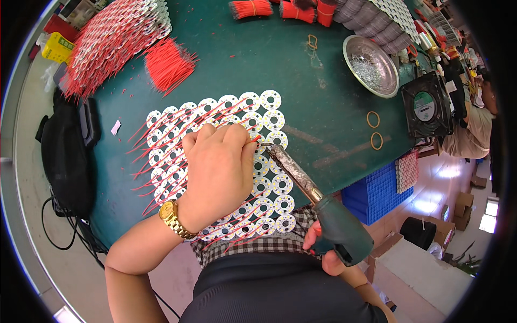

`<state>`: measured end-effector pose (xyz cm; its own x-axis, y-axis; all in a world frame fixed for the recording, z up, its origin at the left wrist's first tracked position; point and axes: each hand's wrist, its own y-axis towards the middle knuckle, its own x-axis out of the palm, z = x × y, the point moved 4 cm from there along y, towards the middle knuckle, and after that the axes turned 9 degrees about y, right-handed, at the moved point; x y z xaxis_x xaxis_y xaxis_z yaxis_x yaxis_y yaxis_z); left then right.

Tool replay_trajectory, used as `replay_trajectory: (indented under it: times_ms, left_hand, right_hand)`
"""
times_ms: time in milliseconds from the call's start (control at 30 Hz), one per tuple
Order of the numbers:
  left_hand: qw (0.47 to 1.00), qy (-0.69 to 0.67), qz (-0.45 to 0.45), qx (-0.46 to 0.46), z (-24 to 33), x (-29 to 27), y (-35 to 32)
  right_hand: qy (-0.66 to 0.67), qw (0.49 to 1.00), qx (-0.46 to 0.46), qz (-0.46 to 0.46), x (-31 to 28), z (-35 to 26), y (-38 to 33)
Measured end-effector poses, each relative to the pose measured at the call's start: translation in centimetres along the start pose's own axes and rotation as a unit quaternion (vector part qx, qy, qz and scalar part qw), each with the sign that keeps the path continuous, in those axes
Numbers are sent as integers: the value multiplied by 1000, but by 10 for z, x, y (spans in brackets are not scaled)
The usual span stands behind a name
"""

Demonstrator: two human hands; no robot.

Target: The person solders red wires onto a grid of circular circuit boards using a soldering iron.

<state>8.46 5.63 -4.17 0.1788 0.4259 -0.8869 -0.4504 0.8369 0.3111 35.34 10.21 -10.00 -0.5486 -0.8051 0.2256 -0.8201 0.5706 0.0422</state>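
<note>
A panel of round white LED boards [270, 100] lies at the near edge of the green table, with many thin red wires [153, 144] slanting off it to the left. My left hand [221, 161], with a gold watch on the wrist, rests over the panel's middle. Its fingers are closed, pinching a short red wire [256, 139] near the right-hand columns. My right hand [326, 250] grips the dark green handle of a soldering gun [301, 180]. The gun's tip touches or nearly touches the board by the pinched wire end. My left hand hides the panel's centre.
Wired panels [121, 37] are stacked at the far left, beside a loose bundle of red wires [169, 65]. A metal bowl [371, 67] of small silvery bits and a black fan [427, 105] stand at the right. Two rubber bands [376, 141] lie nearby. A blue crate [371, 194] sits beyond the table edge.
</note>
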Motion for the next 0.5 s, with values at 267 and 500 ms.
replay_trajectory:
  times_ms: [267,500]
  left_hand:
    - [1000,18,18,16,3,0,1]
    - [999,22,31,23,1,1,-1]
  right_hand:
    - [12,989,138,49,6,-24,12]
    - [-51,960,237,-142,-15,-14,10]
